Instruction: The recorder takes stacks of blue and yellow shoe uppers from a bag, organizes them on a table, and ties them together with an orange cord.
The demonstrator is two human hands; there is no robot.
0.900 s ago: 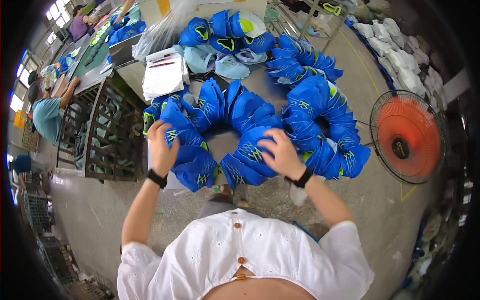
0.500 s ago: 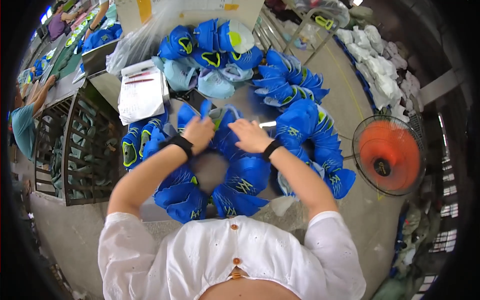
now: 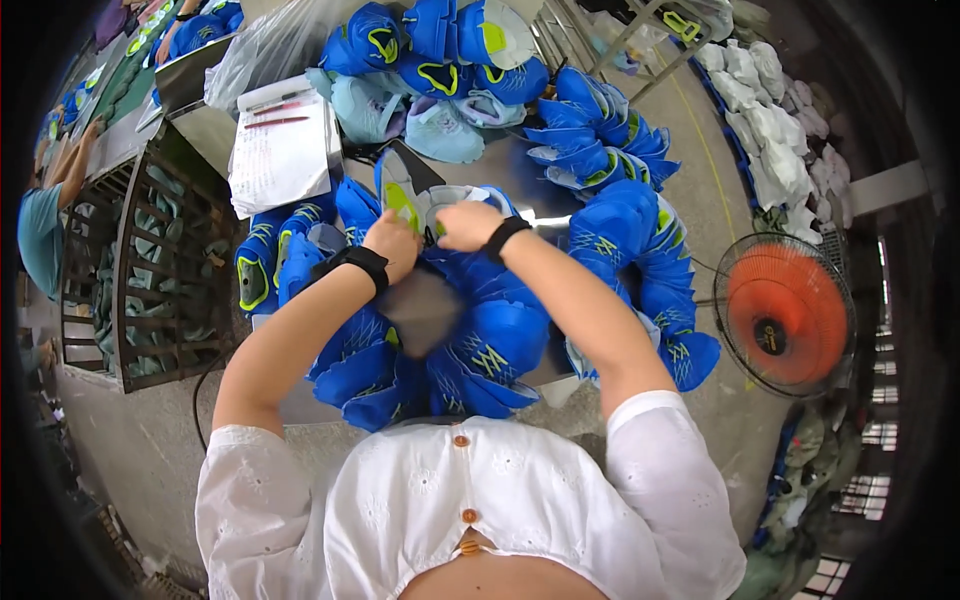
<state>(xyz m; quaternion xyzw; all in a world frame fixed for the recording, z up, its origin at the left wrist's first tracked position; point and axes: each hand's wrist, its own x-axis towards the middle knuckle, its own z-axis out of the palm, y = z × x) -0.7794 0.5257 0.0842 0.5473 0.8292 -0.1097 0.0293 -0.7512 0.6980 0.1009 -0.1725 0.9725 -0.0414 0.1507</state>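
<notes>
On the table before me, blue shoe uppers with yellow-green stitching form a ring [image 3: 490, 345]. At its far side, my left hand [image 3: 393, 247] is closed on a shoe upper [image 3: 397, 192], whose grey and yellow-green inside stands upright above my fingers. My right hand [image 3: 470, 226] is closed close beside it, its fingers curled at the grey edge of a neighbouring shoe upper [image 3: 432, 203]; its fingertips are partly hidden. Both wrists wear black bands. A second ring of blue uppers [image 3: 612, 225] lies to the right.
Light-blue uppers [image 3: 445, 130] and more blue ones [image 3: 432, 30] are piled at the back. A notepad with pens [image 3: 280, 155] lies at the left. A slatted crate [image 3: 150, 265] stands left of the table, an orange fan [image 3: 785, 310] at right. Another person [image 3: 45, 235] is at far left.
My right hand has moved left toward my left hand, and its spread fingers have curled. The upper at my left hand now stands up, showing its inside. The view has shifted slightly.
</notes>
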